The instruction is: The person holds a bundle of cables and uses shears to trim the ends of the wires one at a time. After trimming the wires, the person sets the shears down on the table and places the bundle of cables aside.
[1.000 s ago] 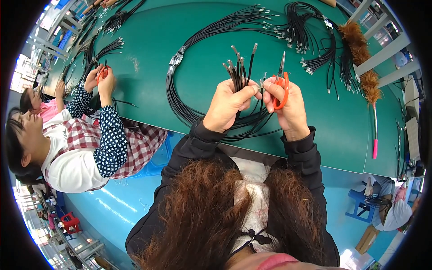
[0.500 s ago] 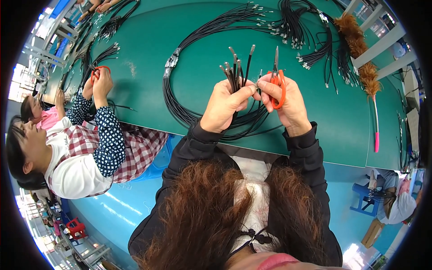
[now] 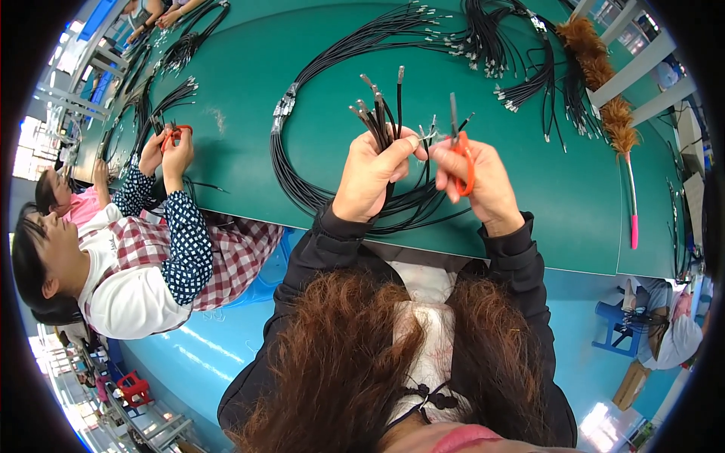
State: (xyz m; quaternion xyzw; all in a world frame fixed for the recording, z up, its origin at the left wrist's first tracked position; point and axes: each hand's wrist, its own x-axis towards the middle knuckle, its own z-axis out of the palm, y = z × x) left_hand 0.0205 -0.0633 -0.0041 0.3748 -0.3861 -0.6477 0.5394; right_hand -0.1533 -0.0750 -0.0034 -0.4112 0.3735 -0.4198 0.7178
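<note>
Black cables (image 3: 377, 115) with bare silvery ends stand up in a bunch from my left hand (image 3: 368, 174), which is closed around them. Its thumb and forefinger pinch one end where thin pale strands (image 3: 427, 136) fan out. My right hand (image 3: 487, 180), slightly blurred, is closed on scissors with orange handles (image 3: 467, 167), their blades pointing up, away from me. Its fingertips are just right of the strands; whether they touch them I cannot tell. Behind and below both hands, the long cable coil (image 3: 278, 151) curves over the green table (image 3: 234, 151).
More cable bundles (image 3: 483, 38) lie at the far right, beside a brown feather duster (image 3: 604, 75) with a pink handle tip. At left a co-worker in a checked apron (image 3: 234, 249) holds orange-handled scissors (image 3: 175, 136). A blue stool (image 3: 619, 328) stands at the lower right.
My right hand with the scissors has shifted slightly right and down, away from my left fingers. The strands at the pinched end now show fanned out. The co-worker's hands have changed position.
</note>
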